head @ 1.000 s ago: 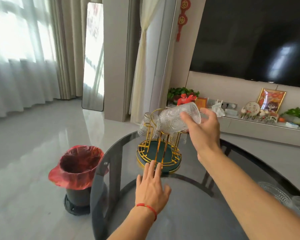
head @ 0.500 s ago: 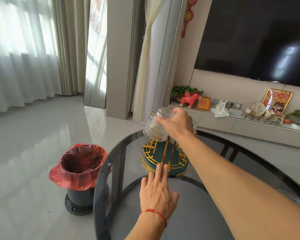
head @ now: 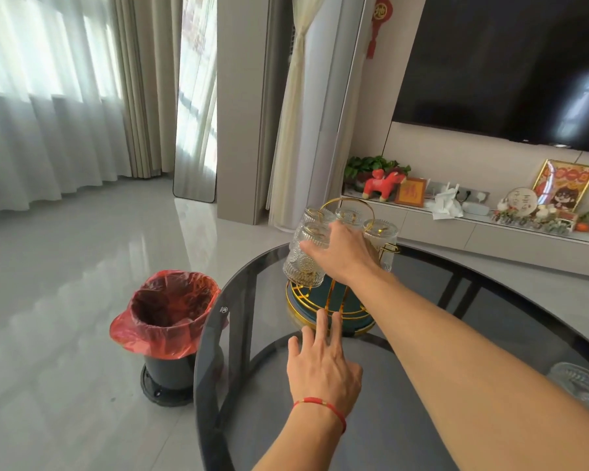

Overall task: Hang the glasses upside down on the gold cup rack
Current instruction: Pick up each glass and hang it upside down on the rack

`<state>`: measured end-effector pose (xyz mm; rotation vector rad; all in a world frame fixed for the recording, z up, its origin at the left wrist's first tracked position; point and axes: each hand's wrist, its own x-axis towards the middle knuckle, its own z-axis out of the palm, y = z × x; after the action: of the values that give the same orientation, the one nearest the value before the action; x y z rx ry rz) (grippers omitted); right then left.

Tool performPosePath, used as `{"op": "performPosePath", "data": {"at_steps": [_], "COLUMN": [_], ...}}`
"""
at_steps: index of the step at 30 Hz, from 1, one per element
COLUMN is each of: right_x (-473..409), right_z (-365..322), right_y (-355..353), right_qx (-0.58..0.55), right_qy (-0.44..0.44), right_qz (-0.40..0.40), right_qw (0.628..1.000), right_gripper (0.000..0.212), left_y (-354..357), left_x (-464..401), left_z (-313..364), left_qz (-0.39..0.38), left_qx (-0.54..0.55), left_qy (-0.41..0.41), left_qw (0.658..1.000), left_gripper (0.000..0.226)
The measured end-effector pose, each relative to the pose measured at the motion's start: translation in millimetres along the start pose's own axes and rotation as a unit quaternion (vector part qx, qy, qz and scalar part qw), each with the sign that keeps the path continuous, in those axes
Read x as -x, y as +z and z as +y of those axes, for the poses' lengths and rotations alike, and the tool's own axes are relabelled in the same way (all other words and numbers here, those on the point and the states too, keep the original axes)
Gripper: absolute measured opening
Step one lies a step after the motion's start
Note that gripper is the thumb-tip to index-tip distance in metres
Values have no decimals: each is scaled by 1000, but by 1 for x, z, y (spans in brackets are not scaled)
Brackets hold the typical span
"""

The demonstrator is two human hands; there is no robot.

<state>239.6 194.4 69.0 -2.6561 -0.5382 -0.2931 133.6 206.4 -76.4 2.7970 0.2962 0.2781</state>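
Note:
The gold cup rack (head: 327, 305) with a dark green base stands on the round dark glass table (head: 252, 334). Several clear patterned glasses hang upside down on it. My right hand (head: 344, 254) rests on the front-left glass (head: 301, 263), fingers around its upper part, the glass upside down over a rack peg. Behind it hang another glass (head: 383, 232) at the right and one (head: 351, 214) at the back. My left hand (head: 323, 362) lies flat on the table, fingers apart, fingertips touching the rack's base rim.
A bin with a red bag (head: 170, 317) stands on the floor left of the table. Another glass (head: 582, 385) sits at the table's right edge. A TV and a low shelf with ornaments (head: 490, 212) are behind.
My right hand turned the glass upside down, carried it left and lowered it onto the rack's front-left peg. My left hand stayed at the rack's base.

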Motion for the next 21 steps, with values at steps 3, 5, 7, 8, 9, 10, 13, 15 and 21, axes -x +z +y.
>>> {"op": "performPosePath", "data": {"at_steps": [3,5,7,8,9,10,13,15,21], "right_x": [6,19,46,62,81,102,167,209,282], "right_z": [2,9,26,36,48,61,107,137,211], "right_y": [-9,-18,-31,-35,-40,-44,-57,-66,-100], "right_qx": [57,69,50,31,13,-4,-51,-86,-265], "right_qy": [-29,-60,-91,-102,-107,-104,-48,14,232], "right_qz": [-31,1,68,93,106,109,114,132,188], "right_qw": [997,996,992,990,988,989,991,987,917], "right_gripper": [71,62,48,43,41,40,40,39,22], "left_y": [2,2,1,0,-2,-3,-7,-6,0], "left_x": [1,1,4,6,8,9,16,25,63], "left_z": [5,8,14,15,16,19,36,51,116], "left_qz": [4,5,6,9,13,17,21,5,-62], "left_qx": [-6,-14,-25,-31,-32,-31,-5,40,177], "left_qy": [-19,-28,-31,-34,-34,-26,57,129,229], "left_qw": [1000,1000,999,999,999,999,998,991,955], "left_gripper": [83,83,82,81,80,80,77,73,75]}}
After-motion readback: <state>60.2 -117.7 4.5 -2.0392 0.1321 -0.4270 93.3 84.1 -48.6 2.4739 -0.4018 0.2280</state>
